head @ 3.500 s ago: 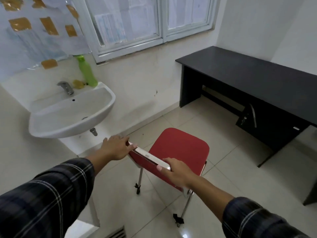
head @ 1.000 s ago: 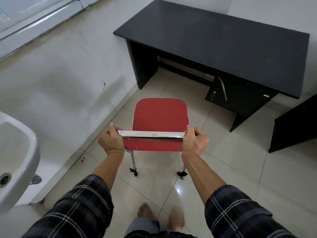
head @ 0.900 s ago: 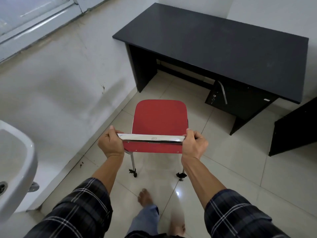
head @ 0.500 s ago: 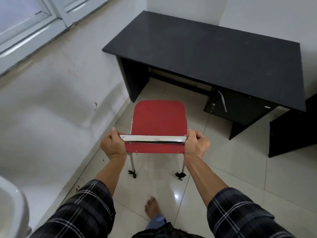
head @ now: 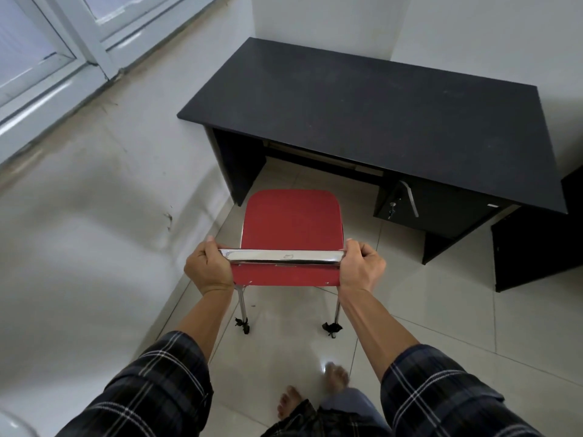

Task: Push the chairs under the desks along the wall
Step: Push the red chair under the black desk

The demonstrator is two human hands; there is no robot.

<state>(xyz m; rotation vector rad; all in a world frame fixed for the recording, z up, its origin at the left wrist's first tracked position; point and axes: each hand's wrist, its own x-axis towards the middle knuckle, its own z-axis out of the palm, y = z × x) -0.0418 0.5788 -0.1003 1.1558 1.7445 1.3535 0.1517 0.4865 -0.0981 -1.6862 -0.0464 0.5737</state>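
Note:
A red chair point(head: 291, 220) with chrome legs stands on the tiled floor, its seat front close to the opening of a black desk point(head: 372, 99) set in the corner. My left hand point(head: 206, 268) grips the left end of the chair's chrome-topped backrest. My right hand point(head: 361, 268) grips its right end. The chair faces the desk's knee space, left of the drawer unit point(head: 438, 205) with a key in its lock.
A white wall with a window point(head: 47, 48) runs along the left. A second dark desk panel point(head: 536, 244) stands at the right. A sink edge point(head: 12, 425) shows at bottom left. My bare feet point(head: 315, 392) are on the tiles behind the chair.
I have walked the chair forward toward the black desk; its seat front now nearly reaches the desk's left leg. The sink has slid almost out of view. Both hands keep their grip.

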